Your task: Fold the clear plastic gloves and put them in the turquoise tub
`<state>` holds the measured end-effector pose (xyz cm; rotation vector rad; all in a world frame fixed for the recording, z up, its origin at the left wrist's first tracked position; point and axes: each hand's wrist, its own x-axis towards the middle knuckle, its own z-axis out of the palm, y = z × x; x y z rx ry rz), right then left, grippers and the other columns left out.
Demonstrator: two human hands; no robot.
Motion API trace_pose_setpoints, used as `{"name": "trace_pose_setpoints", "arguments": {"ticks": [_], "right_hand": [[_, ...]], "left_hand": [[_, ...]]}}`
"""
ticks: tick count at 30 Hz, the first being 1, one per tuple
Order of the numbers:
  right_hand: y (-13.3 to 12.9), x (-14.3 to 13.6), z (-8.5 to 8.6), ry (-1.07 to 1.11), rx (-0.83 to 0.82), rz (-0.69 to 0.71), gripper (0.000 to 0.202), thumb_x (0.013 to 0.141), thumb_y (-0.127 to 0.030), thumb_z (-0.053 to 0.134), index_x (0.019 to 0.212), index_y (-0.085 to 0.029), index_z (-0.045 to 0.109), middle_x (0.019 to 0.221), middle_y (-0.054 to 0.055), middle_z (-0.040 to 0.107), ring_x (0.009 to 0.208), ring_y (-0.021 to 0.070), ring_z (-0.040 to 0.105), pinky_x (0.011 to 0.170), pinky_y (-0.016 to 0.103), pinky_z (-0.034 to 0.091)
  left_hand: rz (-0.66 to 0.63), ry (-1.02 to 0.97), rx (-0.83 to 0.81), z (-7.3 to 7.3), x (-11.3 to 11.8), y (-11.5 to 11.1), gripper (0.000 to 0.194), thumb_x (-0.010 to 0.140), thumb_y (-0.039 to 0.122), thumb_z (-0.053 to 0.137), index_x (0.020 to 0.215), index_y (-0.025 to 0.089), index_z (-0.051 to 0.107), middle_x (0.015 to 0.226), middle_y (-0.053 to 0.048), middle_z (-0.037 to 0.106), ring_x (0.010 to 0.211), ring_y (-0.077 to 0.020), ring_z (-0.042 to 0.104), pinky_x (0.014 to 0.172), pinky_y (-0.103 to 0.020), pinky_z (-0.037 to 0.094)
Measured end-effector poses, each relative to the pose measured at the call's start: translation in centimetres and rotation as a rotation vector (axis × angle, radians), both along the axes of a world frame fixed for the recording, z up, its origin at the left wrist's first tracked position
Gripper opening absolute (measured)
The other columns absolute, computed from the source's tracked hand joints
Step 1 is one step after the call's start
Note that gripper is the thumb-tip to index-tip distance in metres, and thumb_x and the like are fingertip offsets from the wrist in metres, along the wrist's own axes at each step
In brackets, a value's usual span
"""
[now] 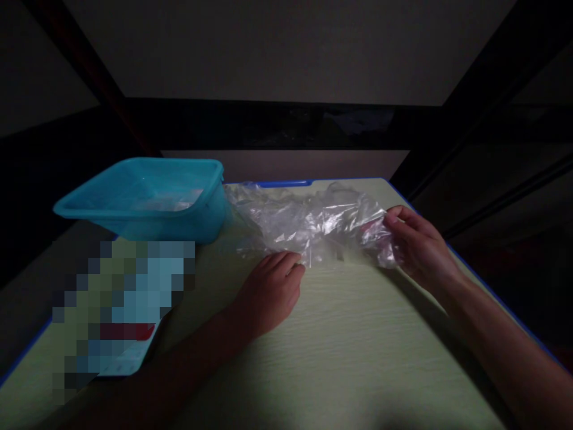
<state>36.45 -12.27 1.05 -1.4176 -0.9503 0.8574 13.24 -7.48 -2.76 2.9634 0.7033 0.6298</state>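
Note:
A crumpled clear plastic bag (308,221) lies stretched sideways over the far half of the table. My right hand (418,245) pinches its right end between thumb and fingers, a little above the tabletop. Something pinkish shows through the plastic beside those fingers, too unclear to name. My left hand (273,292) rests low at the bag's near edge, fingers curled and closed on the plastic; the exact grip of its fingertips is partly hidden.
A blue plastic basin (197,224) stands at the table's back left, with some clear plastic inside, touching or close to the bag's left end. In front of it lies a flat light-blue item (123,364), mostly blurred out. The pale wooden table (349,346) has blue edging.

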Motion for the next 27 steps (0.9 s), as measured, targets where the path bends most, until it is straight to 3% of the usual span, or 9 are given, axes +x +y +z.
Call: {"name": "trace_pose_setpoints", "arguments": {"ticks": [8,20,27], "right_hand": [[0.4,-1.1,-2.3,0.031,-0.117,0.191,0.034,0.069,-0.049,0.063,0.069,-0.021,0.043,0.056,-0.004,0.052,0.037,0.0056,0.036,0.034,0.019,0.022],[0.9,-1.2,-3.1,-0.029,-0.036,0.209,0.036,0.071,-0.051,0.063,0.068,-0.02,0.045,0.051,-0.007,0.043,0.038,0.0051,0.035,0.034,0.018,0.024],[1.2,-0.9,-3.3,-0.158,-0.017,0.226,0.032,0.075,-0.048,0.06,0.069,-0.02,0.046,0.053,-0.007,0.043,0.041,0.0067,0.037,0.036,0.02,0.028]], "left_hand": [[0.014,0.063,-0.001,-0.1,-0.1,0.0,0.022,0.083,0.009,0.042,0.094,0.015,0.061,0.098,-0.009,0.064,0.089,-0.0214,0.057,0.082,-0.037,0.047],[-0.001,0.042,0.008,-0.1,0.1,0.1,0.022,0.081,0.009,0.047,0.099,0.013,0.06,0.101,-0.01,0.065,0.095,-0.0235,0.059,0.085,-0.036,0.047],[0.01,0.047,0.012,-0.2,0.3,0.1,0.018,0.08,0.009,0.047,0.09,0.015,0.062,0.101,-0.009,0.065,0.095,-0.0227,0.059,0.084,-0.035,0.048]]}}
